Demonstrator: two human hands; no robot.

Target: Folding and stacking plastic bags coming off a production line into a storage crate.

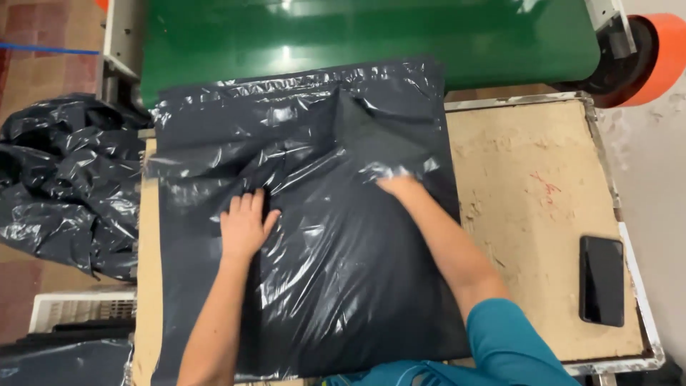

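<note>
Pressing left hand (pixel 244 227), fingers together, flat on dark plastic bag (pixel 321 286); right hand (pixel 397 184) fingers hiding inside, state unclear.

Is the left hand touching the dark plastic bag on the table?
Touching. The head view shows the left hand lying flat, palm down, on the dark plastic bag.

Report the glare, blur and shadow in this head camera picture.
Head view: bright glare streaks run over the creased dark plastic bag and the green conveyor belt; the right hand is slightly blurred at the fingertips, the left hand sharp; lighting is soft and even, shadows faint; the black phone shows no glare.
</note>
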